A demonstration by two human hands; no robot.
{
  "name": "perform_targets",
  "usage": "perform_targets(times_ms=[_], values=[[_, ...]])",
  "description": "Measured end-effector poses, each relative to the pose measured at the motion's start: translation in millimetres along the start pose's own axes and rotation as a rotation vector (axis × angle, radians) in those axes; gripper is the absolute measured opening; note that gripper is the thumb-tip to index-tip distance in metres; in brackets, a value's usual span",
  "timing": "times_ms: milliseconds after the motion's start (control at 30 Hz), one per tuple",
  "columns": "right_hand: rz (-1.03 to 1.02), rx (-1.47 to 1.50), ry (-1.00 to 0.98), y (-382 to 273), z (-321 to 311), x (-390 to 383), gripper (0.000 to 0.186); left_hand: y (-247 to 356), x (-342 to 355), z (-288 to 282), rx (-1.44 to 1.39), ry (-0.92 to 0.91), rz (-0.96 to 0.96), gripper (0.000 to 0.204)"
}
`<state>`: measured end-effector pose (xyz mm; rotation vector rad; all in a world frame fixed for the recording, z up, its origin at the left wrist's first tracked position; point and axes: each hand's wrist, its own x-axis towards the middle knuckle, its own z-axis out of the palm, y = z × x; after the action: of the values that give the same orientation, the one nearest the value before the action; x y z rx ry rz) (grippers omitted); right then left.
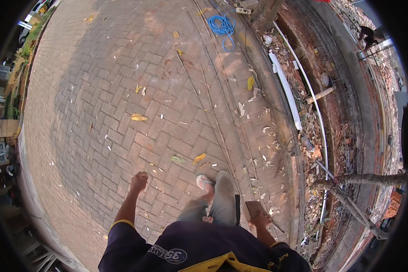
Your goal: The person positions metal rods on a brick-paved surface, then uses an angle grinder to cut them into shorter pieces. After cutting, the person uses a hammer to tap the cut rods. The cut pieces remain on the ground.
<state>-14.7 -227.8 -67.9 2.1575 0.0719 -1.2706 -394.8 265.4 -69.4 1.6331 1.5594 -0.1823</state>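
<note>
My left hand (139, 181) hangs over the paving on the left, its fingers curled into a loose fist; I see nothing in it. Low on the right, my right hand (260, 220) is closed around a flat, brown, roughly rectangular piece (255, 208). Its exact kind I cannot make out. A thin dark rod (278, 228) shows beside that hand; whether it belongs to the held piece is unclear. Between my hands are my legs in greyish trousers (224, 195) and one foot in a light sandal (203, 182).
Brick paving (122, 104) with scattered leaves spreads ahead. Long thin rods (204, 106) lie along it. A blue coiled hose (221, 26) lies near a tree trunk (265, 16). To the right run a white length (284, 90), a trench (337, 118) and branches (367, 180). A person (369, 36) is far right.
</note>
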Motion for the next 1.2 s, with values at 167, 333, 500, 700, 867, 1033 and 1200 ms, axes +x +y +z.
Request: perform_targets(times_ms=[167, 333, 500, 700, 867, 1033, 1200], values=[[-0.135, 0.098, 0.142, -159, -119, 10, 0.106, 107, 116, -106, -0.13, 0.165, 0.136, 0.028], [-0.244, 0.159, 0.201, -331, -241, 59, 0.103, 96, 119, -155, 0.066, 0.031, -0.168, 0.025], [-0.269, 0.126, 0.281, -466, -330, 89, 0.093, 107, 139, -174, 0.167, -0.236, -0.493, 0.029], [-0.188, 0.386, 0.238, -569, -408, 77, 0.088, 181, 268, -184, 0.229, -0.088, -0.196, 0.03], [-0.049, 0.639, 0.069, -645, -430, 66, 0.093, 193, 362, -146, 0.411, -0.097, 0.073, 0.03], [0.14, 0.915, -0.026, -732, -421, 71, 0.098, 165, 419, -130, 0.714, -0.264, 0.406, 0.028], [0.193, 1.028, 0.014, -822, -377, 76, 0.101, 162, 444, -143, 0.739, -0.261, 0.38, 0.025]])
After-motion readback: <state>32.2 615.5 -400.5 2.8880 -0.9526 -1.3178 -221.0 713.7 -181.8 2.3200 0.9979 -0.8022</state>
